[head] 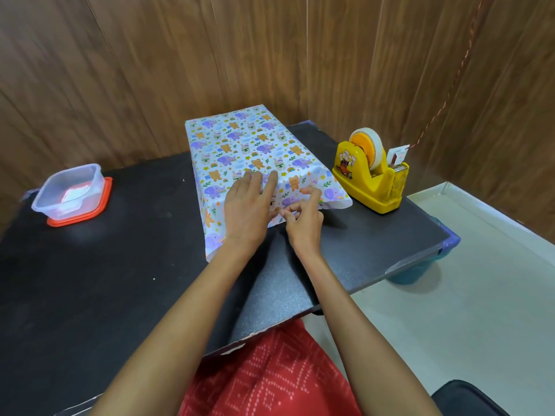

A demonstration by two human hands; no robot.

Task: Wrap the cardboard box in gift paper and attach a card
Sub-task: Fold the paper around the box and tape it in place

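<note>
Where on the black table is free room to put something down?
Free: the wide tabletop between plastic container and wrapped box; also the strip nearer than the tape dispenser. Crowded: the box's near end, at left hand and right hand.

- 1 clear plastic container (pixel 70 187) sits on a red lid (pixel 102 202) at the black desk's (pixel 90 280) left end.
- 1 blue bin (pixel 414 273) shows under the desk's right edge.
- Wood-panelled wall (pixel 150 70) behind, with a red cord (pixel 453 82) along it.
</note>
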